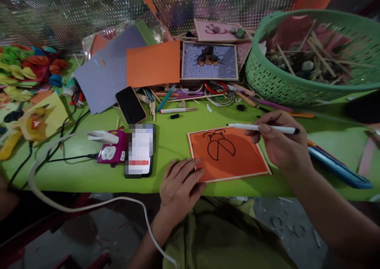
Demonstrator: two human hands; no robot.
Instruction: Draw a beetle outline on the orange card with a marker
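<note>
An orange card (246, 158) with a thin pale wooden border lies on the green table in front of me. Black lines on it form a beetle with a round body, split wings and feelers. My left hand (182, 182) rests flat at the card's lower left corner, fingers spread over its edge. Above the card's upper right part, my right hand (282, 142) grips a white marker (246, 126). Its dark tip points left, a little over the top edge and apart from the drawing. A black marker cap (175, 116) lies loose beyond the card.
A green plastic basket (255, 69) with sticks and stones stands at the back right. Two phones, one dark phone (130, 105) and one lit phone (139, 150), lie left beside a purple power socket (111, 150). Behind are a framed insect picture (190, 65) and orange paper (151, 65).
</note>
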